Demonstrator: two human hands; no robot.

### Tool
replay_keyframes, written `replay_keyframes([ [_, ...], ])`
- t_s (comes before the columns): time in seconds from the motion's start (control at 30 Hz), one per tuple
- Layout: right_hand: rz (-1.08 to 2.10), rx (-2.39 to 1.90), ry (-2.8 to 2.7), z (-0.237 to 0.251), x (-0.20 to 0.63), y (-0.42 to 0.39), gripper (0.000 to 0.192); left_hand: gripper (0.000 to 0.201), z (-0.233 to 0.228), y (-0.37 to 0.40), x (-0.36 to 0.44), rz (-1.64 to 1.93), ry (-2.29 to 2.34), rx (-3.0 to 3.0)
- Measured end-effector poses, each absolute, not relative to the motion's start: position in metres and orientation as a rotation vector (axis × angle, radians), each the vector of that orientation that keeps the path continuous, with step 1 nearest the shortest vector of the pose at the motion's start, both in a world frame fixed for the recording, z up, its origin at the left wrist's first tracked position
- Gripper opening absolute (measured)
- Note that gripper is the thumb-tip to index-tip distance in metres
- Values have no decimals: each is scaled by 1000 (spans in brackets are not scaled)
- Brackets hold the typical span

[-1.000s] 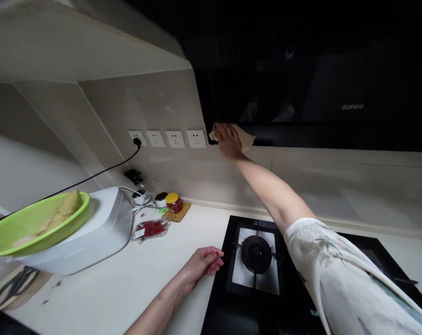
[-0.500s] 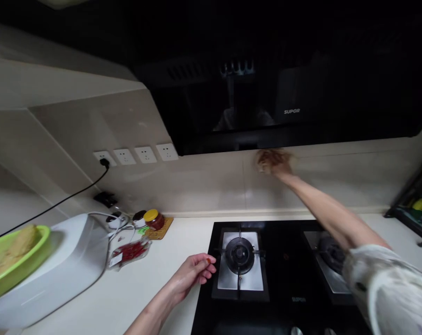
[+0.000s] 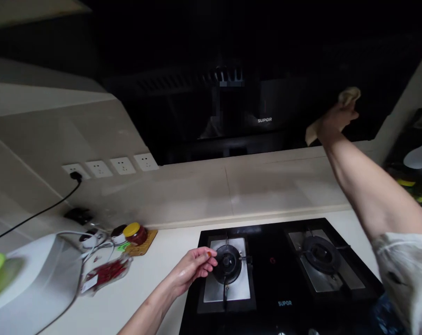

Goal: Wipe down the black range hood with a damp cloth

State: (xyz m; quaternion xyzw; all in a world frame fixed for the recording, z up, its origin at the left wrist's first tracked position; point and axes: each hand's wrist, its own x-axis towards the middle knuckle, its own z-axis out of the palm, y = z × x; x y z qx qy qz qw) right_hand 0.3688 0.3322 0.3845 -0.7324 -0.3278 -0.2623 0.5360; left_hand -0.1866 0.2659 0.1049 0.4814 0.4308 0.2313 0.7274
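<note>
My right hand (image 3: 336, 116) reaches up to the lower right front of the black range hood (image 3: 183, 111). It is closed on a tan rag (image 3: 350, 95), which bunches above the fingers, while a flap hangs at the hand's left side. The rag appears to lie against the hood's glossy panel. My left hand (image 3: 196, 269) hovers by the left burner (image 3: 227, 265) of the black gas stove (image 3: 267, 284), over its left edge. Its fingers curl loosely toward the thumb, and an orange-red spot shows at the thumb tip. No object is visible inside that hand.
On the left of the counter (image 3: 141, 288) stand a white appliance (image 3: 32, 284), a packet of dried red chillies (image 3: 106, 274) and a yellow-lidded jar (image 3: 136, 232) on a wooden board. A plugged-in cord (image 3: 57, 204) runs along the wall. A dark rack with a white ladle (image 3: 418, 153) is at right.
My right hand has moved the rag up and right, from the wall tiles below the hood onto its front. The view has shifted right. My left hand keeps its curled pose.
</note>
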Motion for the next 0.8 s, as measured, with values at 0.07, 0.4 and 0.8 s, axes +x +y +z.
replay_keyframes([
  [0.07,-576,-1745,-462,397,313,359,69,64,102,261,-193,515,947,1044],
  [0.4,-752,-1562,-1243,412,35,456,61,70,82,249,-242,593,1000,951],
  [0.8,-1209,-1259,-2265,376,49,445,58,68,96,264,-214,537,956,1036],
])
